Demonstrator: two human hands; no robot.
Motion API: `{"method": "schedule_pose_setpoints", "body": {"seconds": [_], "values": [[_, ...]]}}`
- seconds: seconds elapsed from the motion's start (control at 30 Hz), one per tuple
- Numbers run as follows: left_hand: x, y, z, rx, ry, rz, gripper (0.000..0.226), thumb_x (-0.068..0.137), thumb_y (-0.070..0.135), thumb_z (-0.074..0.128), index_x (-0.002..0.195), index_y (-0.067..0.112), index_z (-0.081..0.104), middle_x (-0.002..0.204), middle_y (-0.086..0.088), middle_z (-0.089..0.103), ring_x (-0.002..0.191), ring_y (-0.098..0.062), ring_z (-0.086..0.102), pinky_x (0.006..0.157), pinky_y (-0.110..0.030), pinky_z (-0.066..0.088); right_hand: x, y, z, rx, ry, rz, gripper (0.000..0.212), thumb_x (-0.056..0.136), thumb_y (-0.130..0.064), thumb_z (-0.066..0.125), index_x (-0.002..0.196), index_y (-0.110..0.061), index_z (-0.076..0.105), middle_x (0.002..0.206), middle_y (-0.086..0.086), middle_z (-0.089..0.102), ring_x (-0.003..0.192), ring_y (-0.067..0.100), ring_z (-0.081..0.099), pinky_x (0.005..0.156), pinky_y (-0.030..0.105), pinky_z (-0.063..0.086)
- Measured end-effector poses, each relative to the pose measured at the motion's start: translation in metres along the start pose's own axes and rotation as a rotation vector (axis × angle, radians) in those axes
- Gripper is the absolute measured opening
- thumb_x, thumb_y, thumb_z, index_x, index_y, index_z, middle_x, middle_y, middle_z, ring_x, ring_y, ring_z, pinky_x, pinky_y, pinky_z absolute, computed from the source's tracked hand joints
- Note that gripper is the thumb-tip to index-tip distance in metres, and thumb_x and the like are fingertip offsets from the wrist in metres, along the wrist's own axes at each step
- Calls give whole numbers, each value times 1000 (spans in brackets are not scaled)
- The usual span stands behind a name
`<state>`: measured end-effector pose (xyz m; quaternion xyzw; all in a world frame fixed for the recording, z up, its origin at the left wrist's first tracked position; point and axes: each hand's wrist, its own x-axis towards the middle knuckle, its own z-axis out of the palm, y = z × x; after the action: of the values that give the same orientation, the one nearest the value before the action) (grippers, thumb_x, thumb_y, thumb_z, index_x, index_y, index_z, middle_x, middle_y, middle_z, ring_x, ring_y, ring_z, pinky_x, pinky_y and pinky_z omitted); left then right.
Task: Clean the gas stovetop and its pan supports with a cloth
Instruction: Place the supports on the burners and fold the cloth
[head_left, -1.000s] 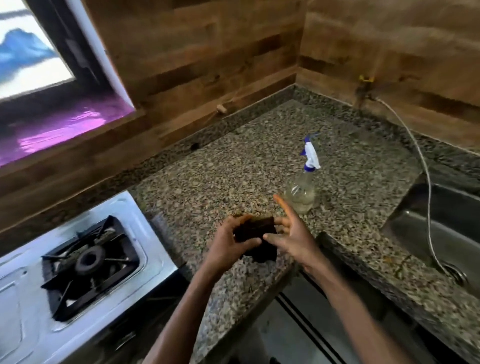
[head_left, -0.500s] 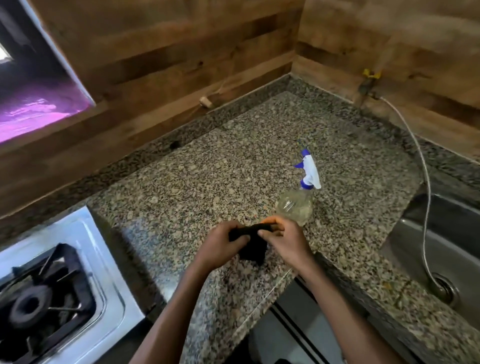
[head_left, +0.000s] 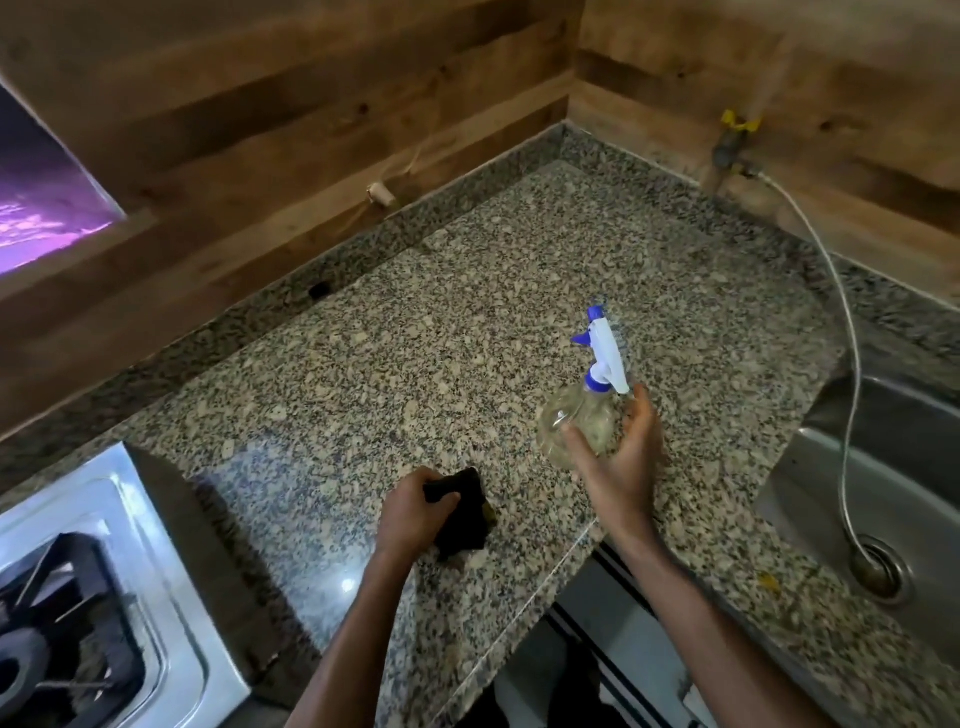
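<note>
My left hand (head_left: 413, 514) grips a dark cloth (head_left: 465, 512) just above the granite counter (head_left: 415, 353). My right hand (head_left: 623, 457) is spread around the lower body of a clear spray bottle (head_left: 576, 426) with a white and blue trigger head; the thumb lies in front and the fingers behind. The bottle stands upright on the counter. At the bottom left is the white gas stovetop (head_left: 171, 597) with a black pan support (head_left: 67, 613) over a burner (head_left: 15, 670), cut off by the frame edge.
A steel sink (head_left: 831, 467) sits at the right, with a thin hose (head_left: 852, 395) running from a wall valve (head_left: 732, 140) down to its drain. Wooden walls close off the back corner. A window sill lies at the far left.
My right hand let go of the cloth and moved right to the spray bottle. The left hand keeps the cloth. The view swung right, so less of the stove shows.
</note>
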<state>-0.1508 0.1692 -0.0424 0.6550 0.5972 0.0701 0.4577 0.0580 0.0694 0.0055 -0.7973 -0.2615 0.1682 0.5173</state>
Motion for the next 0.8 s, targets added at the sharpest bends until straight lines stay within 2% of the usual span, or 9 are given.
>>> {"method": "schedule_pose_setpoints", "body": {"seconds": [0.07, 0.1, 0.17, 0.23, 0.33, 0.5, 0.63, 0.73, 0.8], "values": [[0, 8, 1, -151, -16, -16, 22, 84, 22, 73, 102, 18, 61, 100, -7, 70, 89, -23, 69, 76, -41, 59, 25, -5, 2, -86, -142, -61, 72, 77, -49, 79, 138, -27, 47, 128, -5, 50, 111, 10, 57, 74, 19, 52], [-1, 15, 1, -213, -13, -18, 22, 85, 22, 73, 102, 17, 61, 100, -8, 70, 88, -25, 69, 76, -46, 60, 36, -7, 4, -84, -193, -48, 60, 79, -55, 76, 126, -26, 54, 118, -3, 59, 103, 10, 64, 72, 21, 54], [-2, 31, 2, -304, -3, -3, 20, 87, 19, 71, 103, 17, 60, 101, -10, 69, 88, -26, 69, 75, -46, 61, 48, -15, 3, -56, -250, -1, 33, 89, -46, 70, 106, -21, 59, 94, -1, 66, 72, -2, 69, 53, 13, 49], [-5, 53, 5, -375, 5, 20, 17, 89, 15, 69, 103, 16, 59, 101, -10, 67, 88, -25, 68, 71, -41, 61, 51, -17, -8, -62, -255, 1, 22, 93, -37, 66, 100, -19, 57, 81, -4, 63, 58, 0, 65, 42, 8, 41], [-8, 80, 11, -449, 8, 52, 18, 90, 12, 68, 106, 13, 59, 101, -12, 66, 86, -23, 68, 64, -34, 59, 46, -12, -28, -53, -171, -22, 25, 94, -38, 65, 101, -14, 61, 79, 2, 62, 61, 3, 57, 43, 6, 37], [-10, 127, 46, -457, -85, 104, 27, 89, 13, 69, 114, 10, 58, 103, -13, 64, 81, -21, 67, 52, -23, 52, 41, 1, -85, -57, -2, -72, 27, 91, -41, 68, 79, -20, 55, 61, -5, 50, 51, 2, 46, 47, 12, 34], [-15, 165, 96, -460, -269, 98, 21, 88, 13, 71, 105, 15, 60, 102, -13, 66, 82, -22, 69, 56, -30, 57, 32, 30, -136, -84, 112, -21, 49, 78, -68, 60, 89, -20, 61, 59, -6, 51, 53, 4, 49, 53, 20, 37], [-22, 187, 129, -525, -397, 70, 16, 87, 9, 71, 101, 10, 64, 90, -9, 69, 73, -19, 68, 52, -26, 54, 21, 51, -164, -93, 166, 54, 37, 82, -56, 70, 79, -22, 56, 52, -9, 46, 49, -3, 48, 50, 13, 34], [-24, 191, 147, -558, -510, 20, 15, 87, 8, 72, 101, 7, 67, 87, -10, 72, 75, -22, 71, 59, -30, 57, 12, 63, -179, -121, 194, 80, 38, 86, -42, 74, 68, -25, 46, 44, -9, 42, 45, -1, 45, 46, 14, 31]]}}
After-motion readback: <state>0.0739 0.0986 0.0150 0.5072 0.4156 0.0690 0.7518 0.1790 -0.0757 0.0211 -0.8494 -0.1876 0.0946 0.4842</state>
